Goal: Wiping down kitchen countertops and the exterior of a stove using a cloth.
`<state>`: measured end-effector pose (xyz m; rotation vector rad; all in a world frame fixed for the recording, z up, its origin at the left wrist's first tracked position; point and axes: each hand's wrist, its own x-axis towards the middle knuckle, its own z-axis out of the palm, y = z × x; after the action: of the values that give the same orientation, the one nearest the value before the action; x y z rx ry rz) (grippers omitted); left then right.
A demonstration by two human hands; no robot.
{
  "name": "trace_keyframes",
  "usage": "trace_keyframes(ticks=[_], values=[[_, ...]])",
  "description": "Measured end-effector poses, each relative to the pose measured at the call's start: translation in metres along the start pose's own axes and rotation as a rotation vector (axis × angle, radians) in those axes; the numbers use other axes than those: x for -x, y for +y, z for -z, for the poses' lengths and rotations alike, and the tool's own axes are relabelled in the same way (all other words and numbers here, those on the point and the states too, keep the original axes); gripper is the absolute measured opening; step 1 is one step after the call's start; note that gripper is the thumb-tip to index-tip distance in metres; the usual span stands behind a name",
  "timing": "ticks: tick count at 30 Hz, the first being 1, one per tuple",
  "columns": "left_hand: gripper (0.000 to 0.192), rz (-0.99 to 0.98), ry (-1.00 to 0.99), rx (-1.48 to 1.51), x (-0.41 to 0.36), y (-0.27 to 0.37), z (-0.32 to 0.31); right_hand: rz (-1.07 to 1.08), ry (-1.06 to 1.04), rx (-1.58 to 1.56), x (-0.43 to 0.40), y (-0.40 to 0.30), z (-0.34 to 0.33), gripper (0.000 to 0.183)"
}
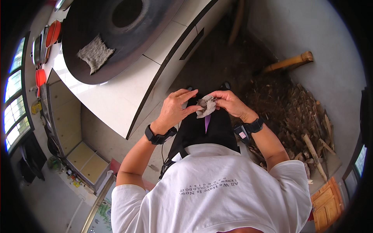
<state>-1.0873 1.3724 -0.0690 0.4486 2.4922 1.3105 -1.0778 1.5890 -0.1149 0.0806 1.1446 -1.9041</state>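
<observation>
My right hand (233, 104) pinches a small crumpled grey cloth (207, 107) between thumb and fingers, in front of my black trousers. On the cloth's other side, my left hand (176, 106) has its fingers spread away from its thumb. The left thumb tip is at the cloth's edge, and whether it presses on it I cannot tell. Just below the cloth a pointed purple strip (207, 123) shows; its upper end is hidden. A larger, frayed grey cloth (96, 54) lies on the sloping inner side of a big dark wok (128, 43).
The wok sits in a white tiled counter (122, 102) with a dark edge. Red-orange ladles (53, 33) lie beyond it on the left. To the right are heaped firewood (300, 122), a bamboo piece (287, 62) and a wall. Pale cabinets (78, 158) stand at left.
</observation>
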Motion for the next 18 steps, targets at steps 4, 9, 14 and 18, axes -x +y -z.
trace_keyframes(ticks=[4, 9, 14, 18], values=[[0.021, 0.083, -0.075, 0.018, -0.007, 0.004, -0.015, 0.014, -0.069, 0.102, 0.005, 0.002, 0.016, 0.030], [0.011, 0.039, -0.060, -0.152, -0.014, -0.006, -0.024, -0.004, 0.089, 0.022, 0.016, -0.001, 0.048, 0.031], [0.008, 0.055, -0.006, -0.262, -0.015, -0.025, -0.041, 0.017, 0.388, 0.215, 0.017, 0.026, 0.095, 0.030], [0.014, 0.039, -0.119, -0.472, -0.019, -0.016, -0.041, 0.058, 0.512, 0.233, 0.012, 0.046, 0.119, 0.033]])
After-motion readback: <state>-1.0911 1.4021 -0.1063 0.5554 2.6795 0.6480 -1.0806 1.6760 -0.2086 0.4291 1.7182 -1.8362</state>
